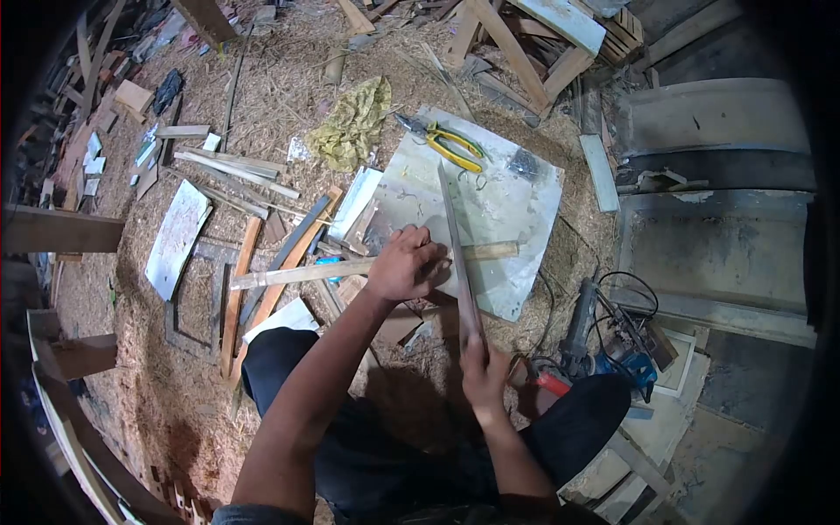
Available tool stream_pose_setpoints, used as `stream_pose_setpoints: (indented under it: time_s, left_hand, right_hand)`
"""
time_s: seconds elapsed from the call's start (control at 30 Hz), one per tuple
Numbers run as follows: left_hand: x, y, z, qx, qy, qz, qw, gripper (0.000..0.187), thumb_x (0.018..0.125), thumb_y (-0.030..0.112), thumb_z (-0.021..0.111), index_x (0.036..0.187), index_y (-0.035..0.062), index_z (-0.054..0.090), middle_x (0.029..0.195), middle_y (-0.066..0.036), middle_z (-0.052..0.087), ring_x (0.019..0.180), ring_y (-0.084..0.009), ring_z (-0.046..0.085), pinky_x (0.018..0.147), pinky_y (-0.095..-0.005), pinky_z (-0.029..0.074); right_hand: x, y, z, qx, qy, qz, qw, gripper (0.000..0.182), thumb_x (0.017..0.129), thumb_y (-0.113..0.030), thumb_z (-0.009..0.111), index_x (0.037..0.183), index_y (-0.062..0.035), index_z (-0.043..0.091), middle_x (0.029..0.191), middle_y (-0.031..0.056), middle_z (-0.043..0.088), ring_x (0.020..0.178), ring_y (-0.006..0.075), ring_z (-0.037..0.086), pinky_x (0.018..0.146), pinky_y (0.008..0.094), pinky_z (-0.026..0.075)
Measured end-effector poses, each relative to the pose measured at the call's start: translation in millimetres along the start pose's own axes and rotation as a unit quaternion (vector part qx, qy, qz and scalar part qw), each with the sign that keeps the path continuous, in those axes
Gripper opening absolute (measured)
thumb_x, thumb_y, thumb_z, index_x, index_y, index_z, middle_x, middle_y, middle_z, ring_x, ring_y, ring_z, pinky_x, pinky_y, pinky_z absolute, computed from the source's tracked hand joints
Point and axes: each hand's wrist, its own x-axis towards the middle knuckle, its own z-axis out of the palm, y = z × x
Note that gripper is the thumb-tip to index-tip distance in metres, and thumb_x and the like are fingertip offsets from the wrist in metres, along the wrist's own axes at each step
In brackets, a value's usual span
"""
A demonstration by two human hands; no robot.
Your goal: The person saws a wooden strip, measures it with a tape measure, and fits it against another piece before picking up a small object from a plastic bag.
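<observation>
My left hand (407,264) is closed round a narrow wooden strip (328,269) and presses it down across a pale, stained board (516,206). In my right hand (486,374) is a hand saw (457,232), its long blade pointing away from me. The blade crosses the strip just right of my left fingers, and my right fingers hide its handle. The strip's right end (494,251) sticks out past the blade over the board. Beyond the saw tip, yellow-handled pliers (455,150) lie on the board's far part.
Wood shavings cover the floor, with a crumpled yellow sheet (357,122) beyond the board. Several wooden strips (241,171) lie at left. To the right are a corded power tool (579,328), a blue tool (639,374) and large panels (713,245). Scrap wood (512,52) is piled at the back.
</observation>
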Motion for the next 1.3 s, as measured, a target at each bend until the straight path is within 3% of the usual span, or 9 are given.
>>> stream_pose_setpoints:
  time_s: [0.1, 0.33, 0.47, 0.67, 0.83, 0.97, 1.1, 1.2, 1.3]
  left_hand:
    - [-1, 5, -1, -0.001, 0.009, -0.019, 1.0, 0.021, 0.078, 0.021, 0.075, 0.095, 0.0094, 0.071, 0.081, -0.01, 0.051, 0.08, -0.0315, 0.053, 0.07, -0.0423, 0.042]
    - [2, 0, 3, -0.001, 0.025, -0.014, 1.0, 0.023, 0.076, 0.021, 0.075, 0.095, 0.0093, 0.069, 0.081, -0.01, 0.05, 0.079, -0.0319, 0.052, 0.068, -0.0428, 0.041]
    - [-2, 0, 5, 0.012, 0.01, -0.021, 1.0, 0.025, 0.076, 0.023, 0.076, 0.096, 0.0095, 0.07, 0.083, -0.01, 0.052, 0.082, -0.0314, 0.054, 0.072, -0.0423, 0.042]
    - [-1, 1, 2, 0.042, 0.001, -0.011, 0.999, 0.024, 0.076, 0.023, 0.075, 0.095, 0.0092, 0.069, 0.084, -0.01, 0.053, 0.084, -0.0312, 0.055, 0.073, -0.0422, 0.042]
    - [0, 1, 5, 0.036, 0.021, -0.017, 0.999, 0.024, 0.075, 0.023, 0.075, 0.094, 0.009, 0.07, 0.085, -0.01, 0.052, 0.084, -0.0317, 0.055, 0.072, -0.0433, 0.042]
    - [-3, -1, 8, 0.04, 0.014, -0.018, 0.999, 0.025, 0.075, 0.023, 0.075, 0.095, 0.0101, 0.071, 0.085, -0.01, 0.052, 0.084, -0.0323, 0.055, 0.073, -0.0439, 0.044]
    - [-3, 5, 1, 0.021, -0.015, -0.057, 0.998, 0.023, 0.075, 0.021, 0.072, 0.096, 0.01, 0.069, 0.09, -0.011, 0.054, 0.092, -0.0317, 0.055, 0.081, -0.0427, 0.044]
    - [-3, 9, 2, 0.066, 0.001, -0.035, 0.997, 0.023, 0.076, 0.021, 0.072, 0.096, 0.01, 0.069, 0.09, -0.011, 0.054, 0.092, -0.0315, 0.055, 0.081, -0.042, 0.044]
    - [-1, 1, 6, 0.034, -0.007, -0.046, 0.998, 0.023, 0.075, 0.019, 0.072, 0.096, 0.0097, 0.068, 0.09, -0.011, 0.054, 0.092, -0.032, 0.055, 0.081, -0.0421, 0.044]
  right_hand:
    - [-80, 7, -26, -0.015, 0.008, 0.036, 0.999, 0.05, 0.102, -0.039, 0.054, 0.069, -0.0009, 0.058, 0.053, 0.008, 0.051, 0.049, 0.0166, 0.053, 0.051, 0.0353, 0.039]
    - [-5, -10, -11, -0.005, 0.002, 0.013, 1.0, 0.049, 0.099, -0.04, 0.057, 0.068, -0.0022, 0.057, 0.051, 0.006, 0.048, 0.05, 0.0148, 0.053, 0.05, 0.0361, 0.039]
    - [-96, 40, -36, 0.024, 0.035, -0.002, 0.999, 0.049, 0.101, -0.039, 0.056, 0.07, -0.0008, 0.059, 0.052, 0.0038, 0.049, 0.05, 0.0134, 0.05, 0.05, 0.0355, 0.038]
    - [11, 1, -6, 0.037, 0.004, -0.005, 0.999, 0.052, 0.1, -0.043, 0.056, 0.072, -0.0005, 0.062, 0.055, 0.0032, 0.053, 0.051, 0.0119, 0.054, 0.05, 0.0331, 0.039]
    - [-66, 30, -31, 0.066, 0.04, -0.004, 0.997, 0.055, 0.101, -0.045, 0.053, 0.069, 0.0004, 0.059, 0.054, 0.0031, 0.051, 0.052, 0.0127, 0.052, 0.05, 0.0342, 0.037]
    - [11, 11, -11, -0.03, 0.029, -0.034, 0.999, 0.055, 0.101, -0.043, 0.053, 0.069, 0.0024, 0.057, 0.054, 0.0078, 0.05, 0.052, 0.0154, 0.052, 0.051, 0.0376, 0.038]
    - [-35, 55, -20, -0.002, 0.035, 0.021, 0.999, 0.049, 0.102, -0.035, 0.053, 0.07, 0.002, 0.058, 0.053, 0.0092, 0.05, 0.05, 0.0195, 0.052, 0.05, 0.038, 0.037]
    - [-91, 47, -37, 0.078, 0.017, -0.024, 0.997, 0.053, 0.106, -0.034, 0.048, 0.063, -0.0031, 0.051, 0.055, -0.0014, 0.046, 0.052, 0.0101, 0.046, 0.048, 0.0314, 0.031]
    - [-15, 9, -10, -0.055, 0.019, -0.062, 0.996, 0.051, 0.105, -0.035, 0.049, 0.064, -0.0049, 0.051, 0.057, -0.0026, 0.048, 0.053, 0.0096, 0.047, 0.049, 0.0315, 0.032]
